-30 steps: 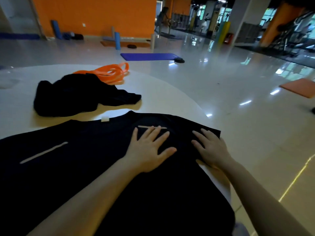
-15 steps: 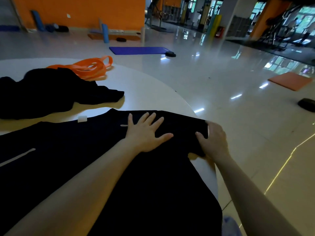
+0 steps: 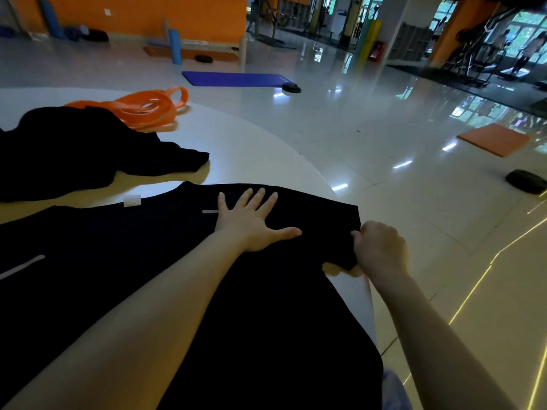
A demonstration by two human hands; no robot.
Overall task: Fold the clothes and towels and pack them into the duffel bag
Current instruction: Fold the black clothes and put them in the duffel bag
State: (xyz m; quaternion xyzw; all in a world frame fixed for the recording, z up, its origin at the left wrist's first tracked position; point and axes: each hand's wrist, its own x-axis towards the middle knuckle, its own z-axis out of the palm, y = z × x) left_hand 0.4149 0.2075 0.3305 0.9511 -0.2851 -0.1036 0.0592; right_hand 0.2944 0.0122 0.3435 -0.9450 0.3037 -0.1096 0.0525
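Note:
A black T-shirt (image 3: 124, 261) with pale stripes and a white neck label lies spread flat across the round white table (image 3: 251, 152). My left hand (image 3: 251, 223) presses flat on it near the right shoulder, fingers spread. My right hand (image 3: 380, 250) grips the end of the shirt's right sleeve at the table's right edge, fingers curled round the cloth. A second black garment (image 3: 74, 149) lies crumpled at the back left of the table. No duffel bag is in view.
Orange resistance bands (image 3: 148, 106) lie behind the crumpled garment. The table's curved edge runs just right of my right hand. Beyond it the glossy gym floor holds a blue mat (image 3: 233, 78), an orange mat (image 3: 494, 140) and a dark disc (image 3: 525, 182).
My right hand went from lying flat on the sleeve to curling round its end. The left hand stayed pressed flat. The view shifted to the right.

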